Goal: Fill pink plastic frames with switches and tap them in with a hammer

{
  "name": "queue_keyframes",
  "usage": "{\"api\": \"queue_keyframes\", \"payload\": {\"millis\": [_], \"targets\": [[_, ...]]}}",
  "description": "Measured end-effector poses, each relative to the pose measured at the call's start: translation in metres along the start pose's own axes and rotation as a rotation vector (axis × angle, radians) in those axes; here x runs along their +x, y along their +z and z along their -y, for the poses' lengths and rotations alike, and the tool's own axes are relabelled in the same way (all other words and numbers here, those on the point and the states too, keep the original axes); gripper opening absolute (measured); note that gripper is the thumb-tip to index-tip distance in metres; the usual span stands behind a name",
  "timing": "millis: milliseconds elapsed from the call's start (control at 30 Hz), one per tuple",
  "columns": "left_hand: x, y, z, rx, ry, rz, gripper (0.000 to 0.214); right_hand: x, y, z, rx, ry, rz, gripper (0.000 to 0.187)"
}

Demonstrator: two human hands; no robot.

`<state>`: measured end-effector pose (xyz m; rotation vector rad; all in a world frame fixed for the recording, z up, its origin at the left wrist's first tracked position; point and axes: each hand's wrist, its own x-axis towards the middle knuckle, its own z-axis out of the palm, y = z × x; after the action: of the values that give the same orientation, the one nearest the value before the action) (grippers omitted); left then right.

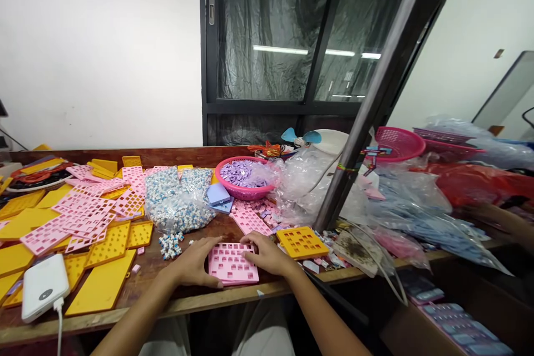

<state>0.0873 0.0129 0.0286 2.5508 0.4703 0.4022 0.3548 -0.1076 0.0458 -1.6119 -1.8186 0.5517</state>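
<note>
A pink panel (233, 275) with rows of square cutouts lies near the table's front edge between my hands. My left hand (194, 264) grips its left side, with the thumb at the lower corner and fingers along the upper left. My right hand (269, 256) holds the upper right corner, its thumb resting on the face. Just right of it sits a yellow panel (301, 240) with cutouts. Left of my left hand is a small pile of blue and white pieces (170, 246). Behind the held panel lies another pink panel (249, 219).
Yellow plates (102, 283) and pink cutout sheets (89, 206) cover the left side, with a white power bank (45, 288). Behind stand a bag of blue-white pieces (177, 206) and a pink basket (246, 194) of purple pieces. A slanted metal post (367, 105) rises at right.
</note>
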Motion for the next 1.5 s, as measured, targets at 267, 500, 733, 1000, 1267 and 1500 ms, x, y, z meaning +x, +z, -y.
{"api": "queue_keyframes", "payload": {"millis": [267, 500, 733, 1000, 1267, 1500], "targets": [[0.002, 0.008, 0.015, -0.084, -0.046, -0.104, 0.111, 0.018, -0.011, 0.0, -0.277, -0.11, 0.225, 0.096], [-0.005, 0.005, 0.017, -0.082, -0.051, -0.148, 0.103, 0.045, -0.011, -0.016, -0.153, -0.161, 0.273, 0.105], [-0.01, 0.003, 0.02, -0.069, -0.093, -0.145, 0.098, 0.037, 0.001, -0.022, -0.072, -0.115, 0.236, 0.104], [-0.012, 0.0, 0.016, -0.075, -0.086, -0.113, 0.102, 0.031, -0.002, -0.021, -0.074, -0.128, 0.24, 0.101], [-0.011, -0.004, 0.01, -0.054, -0.087, -0.094, 0.098, 0.031, -0.002, -0.021, -0.048, -0.141, 0.287, 0.1], [-0.013, -0.006, 0.008, -0.05, -0.117, -0.085, 0.098, 0.03, -0.001, -0.023, -0.095, -0.109, 0.326, 0.102]]}}
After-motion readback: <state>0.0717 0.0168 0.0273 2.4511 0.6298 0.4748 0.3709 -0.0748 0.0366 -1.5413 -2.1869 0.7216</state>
